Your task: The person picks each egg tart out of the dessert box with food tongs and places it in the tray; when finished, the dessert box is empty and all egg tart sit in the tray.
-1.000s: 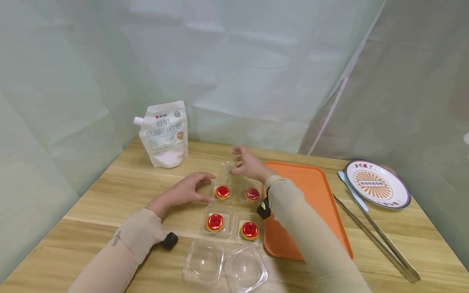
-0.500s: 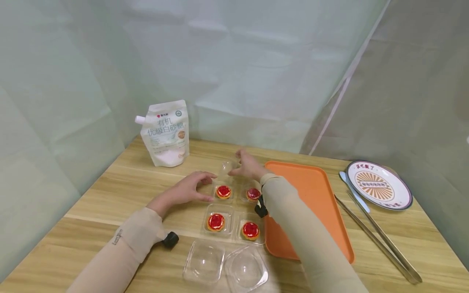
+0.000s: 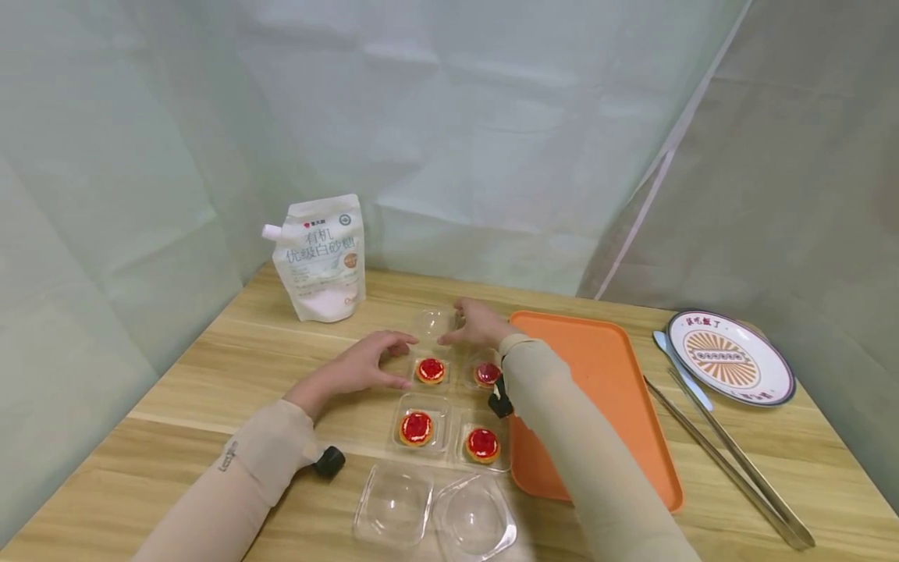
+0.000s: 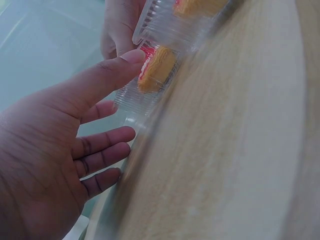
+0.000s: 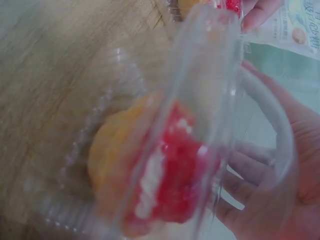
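Four clear plastic boxes with red-topped tarts stand in two rows on the table. My left hand (image 3: 361, 363) is beside the far-left box, its thumb and fingers spread apart at the left edge. In the left wrist view the thumb (image 4: 132, 56) overlaps that box's tart (image 4: 157, 69). My right hand (image 3: 477, 324) reaches over to the clear lid (image 3: 434, 324) behind that tart, fingers spread at its right edge. Under a clear cover lies the far-right tart (image 3: 487, 375). The two near tarts (image 3: 417, 428) sit in their boxes. Blurred clear plastic hides part of the right hand in the right wrist view.
Two clear lids (image 3: 395, 503) lie at the near edge. An orange tray (image 3: 597, 382) is under the right forearm. Farther right are metal tongs (image 3: 744, 468), a light-blue spatula (image 3: 684, 371) and a patterned plate (image 3: 730, 357). A white sugar pouch (image 3: 319, 257) stands at back left.
My right hand has come down and closer to the right edge of the far-left box's lid, which lies lower now. The left hand has stayed beside the box.
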`<action>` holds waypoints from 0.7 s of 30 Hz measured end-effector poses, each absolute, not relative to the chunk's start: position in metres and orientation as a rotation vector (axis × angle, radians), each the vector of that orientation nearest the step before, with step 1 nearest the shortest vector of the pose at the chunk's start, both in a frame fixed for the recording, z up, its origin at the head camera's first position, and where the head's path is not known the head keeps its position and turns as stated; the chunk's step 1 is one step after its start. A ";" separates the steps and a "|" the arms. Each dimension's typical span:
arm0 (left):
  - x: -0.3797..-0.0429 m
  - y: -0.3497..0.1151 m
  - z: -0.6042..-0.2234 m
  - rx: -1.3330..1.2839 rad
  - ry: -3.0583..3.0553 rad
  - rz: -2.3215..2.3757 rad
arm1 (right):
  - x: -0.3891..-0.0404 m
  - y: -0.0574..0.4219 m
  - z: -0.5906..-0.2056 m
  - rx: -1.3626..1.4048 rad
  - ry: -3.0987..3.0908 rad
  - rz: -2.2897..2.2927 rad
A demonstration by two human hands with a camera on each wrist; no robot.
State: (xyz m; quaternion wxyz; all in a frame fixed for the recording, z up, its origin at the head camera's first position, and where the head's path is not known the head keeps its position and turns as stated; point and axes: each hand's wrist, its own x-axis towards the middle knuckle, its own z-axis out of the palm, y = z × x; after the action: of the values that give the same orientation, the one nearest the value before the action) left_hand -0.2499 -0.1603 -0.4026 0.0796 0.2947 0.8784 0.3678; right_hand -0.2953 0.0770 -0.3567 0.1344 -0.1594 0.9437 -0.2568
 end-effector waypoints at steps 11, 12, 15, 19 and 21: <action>-0.250 -0.159 -0.402 0.870 2.624 1.104 | -0.296 0.081 -0.357 -0.487 2.737 -0.710; -0.250 -0.158 -0.402 0.877 2.624 1.102 | -0.296 0.082 -0.357 -0.494 2.740 -0.702; -0.250 -0.158 -0.402 0.883 2.625 1.101 | -0.296 0.082 -0.356 -0.504 2.742 -0.693; -0.250 -0.159 -0.402 0.876 2.617 1.113 | -0.296 0.082 -0.355 -0.500 2.733 -0.685; -0.249 -0.160 -0.402 0.863 2.609 1.120 | -0.295 0.081 -0.354 -0.500 2.724 -0.684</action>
State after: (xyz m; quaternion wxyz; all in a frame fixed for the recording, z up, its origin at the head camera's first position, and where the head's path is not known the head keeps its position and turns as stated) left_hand -0.2488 -0.1596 -0.4021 0.0868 0.2896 0.8759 0.3760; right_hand -0.2954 0.0812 -0.3536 0.1441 -0.1735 0.9449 -0.2373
